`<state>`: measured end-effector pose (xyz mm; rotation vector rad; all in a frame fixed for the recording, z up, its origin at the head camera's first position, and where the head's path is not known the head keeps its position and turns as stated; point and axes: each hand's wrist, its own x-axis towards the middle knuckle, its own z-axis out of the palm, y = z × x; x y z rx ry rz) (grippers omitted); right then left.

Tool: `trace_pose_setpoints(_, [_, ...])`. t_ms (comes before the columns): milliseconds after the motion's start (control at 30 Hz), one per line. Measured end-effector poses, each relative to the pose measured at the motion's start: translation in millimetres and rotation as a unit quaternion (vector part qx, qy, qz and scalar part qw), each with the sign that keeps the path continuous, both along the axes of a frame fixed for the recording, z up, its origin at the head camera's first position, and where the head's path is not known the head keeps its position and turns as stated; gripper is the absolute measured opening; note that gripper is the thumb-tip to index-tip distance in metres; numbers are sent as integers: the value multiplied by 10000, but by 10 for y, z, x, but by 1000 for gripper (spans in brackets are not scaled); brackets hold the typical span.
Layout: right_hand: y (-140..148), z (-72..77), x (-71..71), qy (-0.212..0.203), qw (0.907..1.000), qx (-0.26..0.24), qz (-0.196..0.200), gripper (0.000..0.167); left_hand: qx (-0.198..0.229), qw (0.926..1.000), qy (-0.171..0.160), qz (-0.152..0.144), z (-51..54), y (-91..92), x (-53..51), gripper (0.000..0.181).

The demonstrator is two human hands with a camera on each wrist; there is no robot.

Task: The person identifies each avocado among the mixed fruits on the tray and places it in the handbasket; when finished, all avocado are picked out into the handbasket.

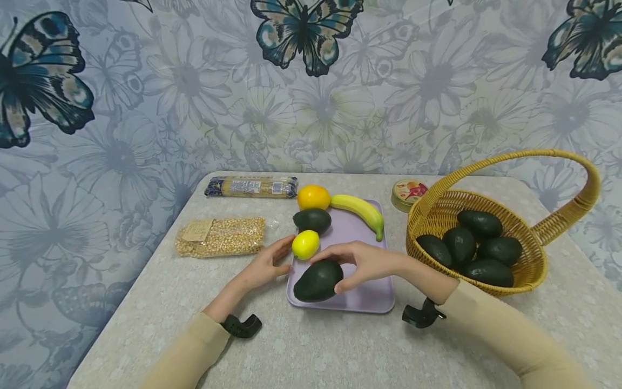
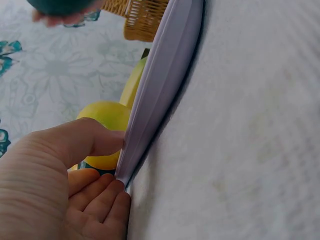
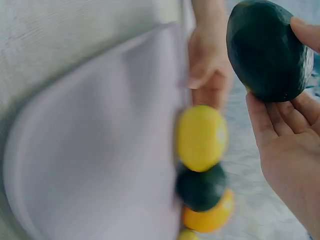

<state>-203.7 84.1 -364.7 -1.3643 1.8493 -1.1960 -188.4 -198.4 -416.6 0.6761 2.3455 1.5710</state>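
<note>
Basket (image 1: 442, 213), yellow wicker, hooped handle, on the right of the table (image 1: 146, 335): five dark avocados (image 1: 499, 250) inside.

Tray (image 1: 362, 283), lilac: lemon (image 1: 305, 245) at the left edge, a lone avocado (image 1: 316, 221) behind it, orange (image 1: 313, 197) at the far left corner, banana (image 1: 362, 210) across the far right corner.

Tin (image 1: 403, 202), round, fruit on its lid, near the basket; contents hidden.

Clear bag (image 1: 238, 236), kernels, left of the tray. Pasta pack (image 1: 252, 186), behind the bag.

Right hand (image 1: 366, 260): grips the held avocado (image 1: 318, 281) over the tray's near left part.

Left hand (image 1: 267, 265): fingers loosely extended, thumb apart, at the tray's left edge beside the lemon.

By view: only the head view shows the basket's contents, tin, bag and pack. The right wrist view alone shows fingers under the held avocado, well off the tray. The left wrist view gives the tray's outer wall, thumb and fingertips against its rim.
</note>
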Motion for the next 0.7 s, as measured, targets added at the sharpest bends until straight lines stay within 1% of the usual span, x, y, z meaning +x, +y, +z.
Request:
trace_pose_setpoints(67, [102, 125, 31, 113, 9999, -117, 48, 59, -39, 10000, 2, -3, 3, 5, -5, 70])
trace_pose_setpoints(167, [299, 320, 76, 154, 9996, -225, 30, 60, -93, 10000, 6, -11, -16, -5, -26, 70])
trace_pose_setpoints(233, [453, 454, 104, 225, 9990, -368, -79, 61, -80, 10000, -18, 4, -73, -24, -56, 71])
trace_pose_setpoints(300, [634, 565, 118, 338, 9969, -690, -138, 63, -43, 10000, -12, 8, -151, -45, -93, 72])
trace_pose_setpoints(367, [826, 652, 131, 554, 9923, -1079, -237, 65, -10, 10000, -6, 7, -230, -63, -127, 73])
trace_pose_setpoints(400, [923, 684, 141, 635, 9893, -1289, -260, 67, -3, 10000, -3, 11, -266, -70, -143, 73])
trace_pose_setpoints(467, [1112, 721, 165, 811, 9827, -1637, -310, 69, -6, 10000, 13, 13, -300, -78, -154, 74])
trace_pose_setpoints(567, [1375, 740, 225, 860, 9770, -1875, -534, 72, -9, 10000, 18, 26, -310, -80, -154, 74])
trace_pose_setpoints(700, [1695, 689, 301, 746, 9713, -2031, -987, 72, 38, 10000, 54, 39, -298, -68, -150, 74])
